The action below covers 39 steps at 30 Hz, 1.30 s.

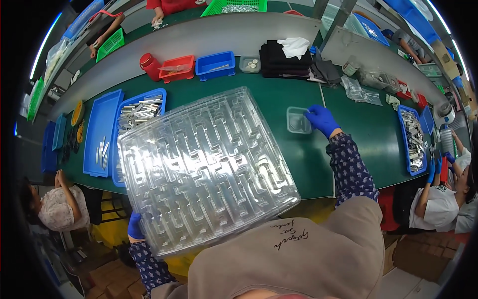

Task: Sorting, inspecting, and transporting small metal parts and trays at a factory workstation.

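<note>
My left hand, in a blue glove, is closed on the near left edge of a large clear plastic blister tray. The tray is tilted between my body and the green table, and its moulded slots look bare. Part of a blue bin of silvery metal pieces is hidden behind it. Out over the table to the right, my right hand, gloved in blue as well, grips the rim of a small clear plastic tub. Its fingertips are partly covered by the tub's edge.
A shallow blue tray with a few metal pieces lies at left. Along the back stand a red bin, a blue bin and black cloths. Co-workers sit on both sides; another blue bin of metal pieces is at right.
</note>
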### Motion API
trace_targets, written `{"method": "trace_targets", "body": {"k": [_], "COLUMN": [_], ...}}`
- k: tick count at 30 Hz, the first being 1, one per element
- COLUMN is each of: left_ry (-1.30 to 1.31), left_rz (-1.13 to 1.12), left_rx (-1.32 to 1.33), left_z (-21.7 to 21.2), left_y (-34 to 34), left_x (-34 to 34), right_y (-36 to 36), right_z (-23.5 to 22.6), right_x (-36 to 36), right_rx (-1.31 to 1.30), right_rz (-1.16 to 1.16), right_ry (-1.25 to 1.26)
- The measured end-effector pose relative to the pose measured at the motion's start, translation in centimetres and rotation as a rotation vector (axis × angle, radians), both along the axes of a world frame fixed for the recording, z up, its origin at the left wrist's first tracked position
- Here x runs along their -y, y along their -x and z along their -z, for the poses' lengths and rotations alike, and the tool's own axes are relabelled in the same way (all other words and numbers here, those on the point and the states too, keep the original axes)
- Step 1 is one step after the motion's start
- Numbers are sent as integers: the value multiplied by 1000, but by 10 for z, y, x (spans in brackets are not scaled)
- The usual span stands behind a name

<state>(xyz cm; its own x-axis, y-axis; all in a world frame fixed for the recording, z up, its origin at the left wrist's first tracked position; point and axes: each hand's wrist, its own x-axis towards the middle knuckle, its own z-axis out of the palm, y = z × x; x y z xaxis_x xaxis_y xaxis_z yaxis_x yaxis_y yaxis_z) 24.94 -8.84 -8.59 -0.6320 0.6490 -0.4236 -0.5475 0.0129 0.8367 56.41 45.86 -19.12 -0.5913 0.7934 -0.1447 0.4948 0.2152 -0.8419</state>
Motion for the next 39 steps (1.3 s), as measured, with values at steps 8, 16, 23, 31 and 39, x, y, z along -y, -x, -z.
{"method": "trace_targets", "body": {"k": [8, 16, 23, 31, 39], "left_ry": [-48, -61, -67, -46, 300], "left_rz": [-25, 20, 169, 428, 530], "left_rx": [6, 32, 25, 264, -6], "left_z": [5, 5, 7, 21, -5], "left_y": [-7, -1, 48, 123, 154], "left_x": [-7, -10, -14, -43, -66], "right_y": [163, 195, 33, -52, -16], "right_z": [-79, -106, -36, -84, -126], "right_x": [-56, -26, 124, 335, 446], "right_rx": [-146, 26, -199, -138, -6], "right_rz": [-92, -44, -89, 366, 673], "right_ry": [-434, -625, -65, 220, -94]}}
